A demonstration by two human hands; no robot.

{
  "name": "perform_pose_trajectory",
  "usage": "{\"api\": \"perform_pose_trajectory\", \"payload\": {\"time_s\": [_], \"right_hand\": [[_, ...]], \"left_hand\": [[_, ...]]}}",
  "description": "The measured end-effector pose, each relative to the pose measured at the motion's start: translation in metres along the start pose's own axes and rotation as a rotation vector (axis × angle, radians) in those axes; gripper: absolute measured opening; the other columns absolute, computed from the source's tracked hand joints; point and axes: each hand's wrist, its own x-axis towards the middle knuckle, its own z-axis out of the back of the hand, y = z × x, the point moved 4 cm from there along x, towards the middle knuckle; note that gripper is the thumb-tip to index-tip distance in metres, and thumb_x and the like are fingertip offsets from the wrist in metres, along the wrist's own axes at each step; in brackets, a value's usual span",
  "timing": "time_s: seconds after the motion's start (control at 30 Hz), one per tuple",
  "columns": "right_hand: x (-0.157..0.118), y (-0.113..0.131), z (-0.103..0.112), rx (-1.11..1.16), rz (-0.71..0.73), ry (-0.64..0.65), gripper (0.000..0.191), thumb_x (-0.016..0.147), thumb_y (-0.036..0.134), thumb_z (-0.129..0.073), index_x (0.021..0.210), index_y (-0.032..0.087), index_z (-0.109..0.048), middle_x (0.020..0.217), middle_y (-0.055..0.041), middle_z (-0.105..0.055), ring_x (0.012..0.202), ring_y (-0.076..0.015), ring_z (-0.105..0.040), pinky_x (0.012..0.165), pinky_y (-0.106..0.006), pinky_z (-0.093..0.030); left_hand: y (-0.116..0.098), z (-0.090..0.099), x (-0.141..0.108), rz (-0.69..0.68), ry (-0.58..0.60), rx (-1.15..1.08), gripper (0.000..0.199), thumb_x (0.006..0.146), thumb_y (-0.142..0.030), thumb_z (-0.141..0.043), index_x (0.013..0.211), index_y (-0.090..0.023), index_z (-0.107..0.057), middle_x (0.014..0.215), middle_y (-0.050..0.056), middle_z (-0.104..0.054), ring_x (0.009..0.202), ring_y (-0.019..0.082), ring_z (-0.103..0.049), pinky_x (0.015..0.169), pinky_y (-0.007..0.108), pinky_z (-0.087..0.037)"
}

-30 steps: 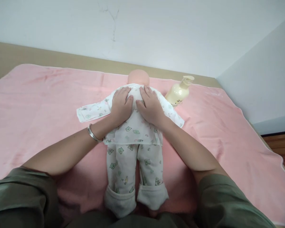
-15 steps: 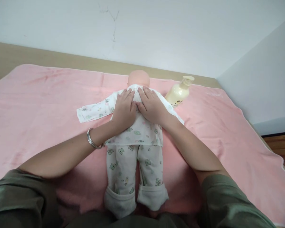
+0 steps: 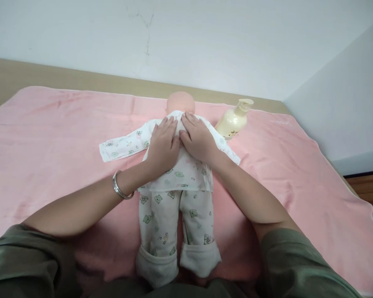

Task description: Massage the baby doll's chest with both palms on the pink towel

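A doll [image 3: 180,102] in a white printed top [image 3: 186,178] and matching trousers [image 3: 164,219] lies on a pink blanket [image 3: 65,136], the back of its head showing. Flat on the left side of its upper back rests my left hand [image 3: 163,145], fingers pointing up toward the neck. My right hand [image 3: 198,138] lies flat on the right side, its thumb near the left one. Both hands are open and hold nothing. The doll's sleeves spread out to either side; its face is hidden.
A cream pump bottle [image 3: 232,123] stands or leans on the blanket beside the doll's right sleeve. Behind the blanket runs a light wooden edge [image 3: 112,79] against a white wall [image 3: 205,45]. Brown wood shows at the far right.
My left hand has shifted very slightly down on the doll's back. The right hand and the bottle look almost the same.
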Motion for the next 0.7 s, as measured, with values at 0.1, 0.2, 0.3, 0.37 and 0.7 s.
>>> {"api": "perform_pose_trajectory", "payload": {"time_s": [0.1,0.2,0.3,0.37,0.7], "right_hand": [[0.002,-0.003,-0.002,-0.007,-0.009,-0.007,0.063,0.099,0.028,-0.029,0.157,0.003,-0.036,0.167,-0.0159,-0.031,0.158,-0.0293,-0.027,0.131,-0.053,-0.023],[-0.015,0.013,-0.004,-0.073,-0.006,-0.046,0.063,0.102,0.03,-0.028,0.157,0.001,-0.036,0.165,-0.0196,-0.034,0.157,-0.0329,-0.029,0.13,-0.054,-0.025],[-0.037,0.035,-0.005,-0.146,0.063,-0.093,0.061,0.103,0.031,-0.03,0.155,0.001,-0.04,0.162,-0.0204,-0.038,0.155,-0.0365,-0.031,0.13,-0.054,-0.026],[-0.042,0.042,-0.005,-0.152,0.108,-0.1,0.059,0.103,0.029,-0.03,0.154,0.002,-0.042,0.161,-0.0186,-0.041,0.155,-0.0351,-0.032,0.131,-0.052,-0.026],[-0.001,0.001,-0.004,-0.008,-0.031,-0.024,0.061,0.103,0.028,-0.025,0.157,0.002,-0.035,0.167,-0.0169,-0.03,0.159,-0.03,-0.025,0.132,-0.051,-0.022]], "left_hand": [[-0.001,-0.001,-0.001,-0.032,0.03,-0.005,0.054,0.097,-0.028,-0.033,0.148,-0.018,-0.051,0.162,0.008,-0.044,0.157,0.025,-0.032,0.134,0.054,-0.017],[0.01,0.002,0.013,-0.005,0.029,-0.016,0.054,0.095,-0.028,-0.036,0.144,-0.019,-0.056,0.158,0.007,-0.051,0.154,0.025,-0.038,0.134,0.054,-0.02],[0.021,0.005,0.028,0.029,0.003,-0.01,0.052,0.095,-0.031,-0.034,0.138,-0.018,-0.061,0.151,0.008,-0.058,0.148,0.025,-0.047,0.132,0.05,-0.029],[0.022,0.006,0.03,0.033,-0.016,-0.002,0.052,0.097,-0.032,-0.032,0.137,-0.018,-0.061,0.15,0.009,-0.058,0.146,0.025,-0.049,0.131,0.05,-0.031],[-0.008,0.0,-0.002,-0.056,0.069,0.074,0.056,0.1,-0.027,-0.029,0.15,-0.014,-0.048,0.164,0.011,-0.04,0.159,0.027,-0.028,0.134,0.056,-0.016]]}}
